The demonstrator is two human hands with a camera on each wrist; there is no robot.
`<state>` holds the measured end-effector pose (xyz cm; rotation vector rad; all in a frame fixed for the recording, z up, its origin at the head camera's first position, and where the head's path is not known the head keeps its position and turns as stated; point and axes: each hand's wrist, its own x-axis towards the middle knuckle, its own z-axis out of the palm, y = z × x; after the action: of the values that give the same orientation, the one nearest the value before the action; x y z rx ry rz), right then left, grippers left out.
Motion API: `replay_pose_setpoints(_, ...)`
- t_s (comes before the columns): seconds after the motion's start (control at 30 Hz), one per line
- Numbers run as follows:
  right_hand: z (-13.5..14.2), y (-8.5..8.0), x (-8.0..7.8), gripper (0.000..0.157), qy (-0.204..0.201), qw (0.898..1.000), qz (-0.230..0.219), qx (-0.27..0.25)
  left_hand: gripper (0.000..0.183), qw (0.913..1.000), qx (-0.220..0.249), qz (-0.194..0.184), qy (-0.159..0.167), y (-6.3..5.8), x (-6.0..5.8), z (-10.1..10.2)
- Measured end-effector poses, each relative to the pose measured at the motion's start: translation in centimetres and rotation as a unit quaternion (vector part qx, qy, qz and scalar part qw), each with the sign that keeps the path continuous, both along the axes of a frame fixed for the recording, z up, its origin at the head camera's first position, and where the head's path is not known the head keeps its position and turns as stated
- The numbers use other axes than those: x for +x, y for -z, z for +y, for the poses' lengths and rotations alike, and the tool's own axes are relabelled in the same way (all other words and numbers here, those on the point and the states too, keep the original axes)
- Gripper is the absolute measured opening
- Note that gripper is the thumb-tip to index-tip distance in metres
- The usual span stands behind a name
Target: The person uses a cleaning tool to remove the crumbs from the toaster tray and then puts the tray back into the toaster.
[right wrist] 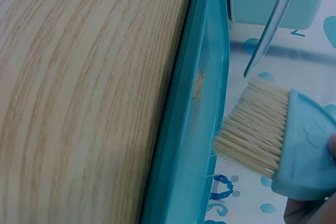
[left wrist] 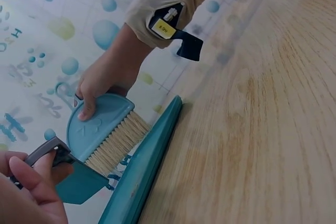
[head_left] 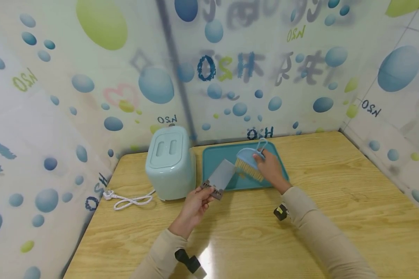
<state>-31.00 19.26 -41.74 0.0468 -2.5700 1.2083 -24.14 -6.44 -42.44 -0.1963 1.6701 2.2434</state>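
Note:
My left hand (head_left: pixel 194 206) pinches the dark slotted end of a flat metal crumb tray (head_left: pixel 223 173), which tilts up to the right. My right hand (head_left: pixel 271 169) grips a light-blue hand brush (head_left: pixel 247 155) by its top, pale bristles pointing down and toward the crumb tray. Both tools are over a teal serving tray (head_left: pixel 210 156). In the right wrist view, brown crumbs (right wrist: pixel 198 84) lie on the teal tray, and the bristles (right wrist: pixel 254 127) hang above its surface. The crumb tray's free edge is close to the bristles in the head view.
Left of the teal tray stands a pale mint toaster (head_left: pixel 170 162) with its lid on. Its white cord (head_left: pixel 134 200) and plug lie on the wooden table (head_left: pixel 338 201) at the left. A patterned wall (head_left: pixel 227 104) rises close behind the table's back edge.

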Motion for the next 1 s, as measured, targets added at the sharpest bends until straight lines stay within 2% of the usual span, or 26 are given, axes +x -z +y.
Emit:
replay_pose_setpoints(0.17, 0.1, -0.3, -0.2, 0.037, 0.025, 0.998, 0.013, -0.053, 0.032, 1.0000, 0.004, -0.004, -0.002, -0.2, 0.1, -0.1)
replay_pose_setpoints(0.37, -0.5, -1.3, 0.0, 0.034, 0.032, 0.991, 0.014, -0.133, 0.029, 0.9999, 0.011, -0.004, 0.001, -0.4, 0.2, -0.2)
replay_pose_setpoints(0.5, -1.4, -1.9, 0.4, 0.026, 0.027, 0.987, -0.025, -0.158, 0.032, 0.9998, 0.018, -0.008, 0.004, -0.5, 0.3, -0.2)
replay_pose_setpoints(0.67, -2.6, -2.6, 1.0, 0.021, 0.009, 0.975, -0.082, -0.207, 0.036, 0.9998, 0.015, -0.012, 0.010, -0.7, 0.3, -0.1)
replay_pose_setpoints(0.8, -3.5, -3.2, 1.6, 0.022, -0.013, 0.966, -0.109, -0.236, 0.033, 0.9997, 0.017, -0.012, 0.014, -0.8, 0.3, 0.0)
replay_pose_setpoints(1.0, -4.7, -3.4, 2.3, 0.031, -0.036, 0.956, -0.154, -0.247, 0.023, 0.9996, 0.025, -0.006, 0.013, -0.6, 0.3, -0.1)
